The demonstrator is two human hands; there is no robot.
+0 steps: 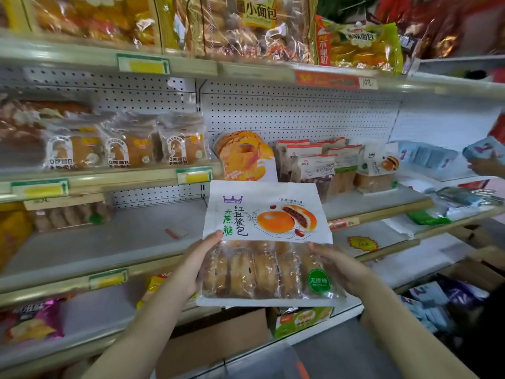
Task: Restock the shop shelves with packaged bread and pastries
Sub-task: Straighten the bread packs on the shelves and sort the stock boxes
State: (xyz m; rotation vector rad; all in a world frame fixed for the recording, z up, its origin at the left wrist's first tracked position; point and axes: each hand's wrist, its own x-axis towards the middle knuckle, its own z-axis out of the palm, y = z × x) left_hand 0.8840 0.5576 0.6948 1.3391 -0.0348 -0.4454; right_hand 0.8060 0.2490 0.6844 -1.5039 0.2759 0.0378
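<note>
Left hand (188, 265) and right hand (345, 269) grip the bun pack (269, 242) by its edges (bare shelf (123, 239) beyond).

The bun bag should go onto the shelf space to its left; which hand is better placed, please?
Probably left: left hand grips the bun bag at the edge nearest that shelf; right hand holds the far edge.
</note>
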